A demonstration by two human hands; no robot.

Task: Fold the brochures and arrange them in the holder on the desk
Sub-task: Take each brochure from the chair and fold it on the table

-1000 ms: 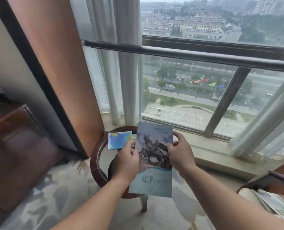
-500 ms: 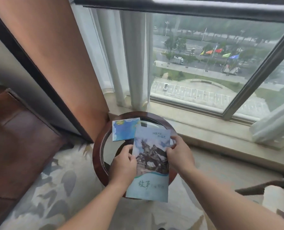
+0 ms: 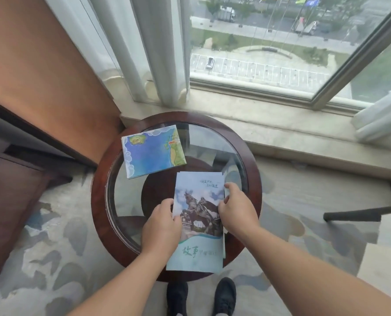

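Counter (image 3: pixel 98 201): round, with a glass top in a dark wood rim, standing on patterned carpet (image 3: pixel 53 258) just below a window sill (image 3: pixel 258 106). It carries one folded map (image 3: pixel 152 151), which lies flat on the far left part of the glass. The map's face is blue sea with green land, its layered edges show along the near side, and one corner reaches over the rim. Brochure (image 3: pixel 198 222): tall, narrow and pale blue. Its cover shows a dark statue of a horse and rider under a cloudy sky, with a short line of script at the top and large green characters on the white band at the bottom. Offset page edges show along its right side. It sits over the near right part of the glass, and its near end overhangs the rim toward the person. Whether it touches the glass cannot be told. Left hand (image 3: pixel 161 229): fingers curled, pinching the brochure's left edge at mid-height. Right hand (image 3: pixel 237 212): gripping the right edge opposite, with the forefinger laid higher along that edge. Black shoes (image 3: pixel 177 297): on the carpet at the near edge of the counter. White curtain (image 3: pixel 158 42): hanging to the sill behind the map.
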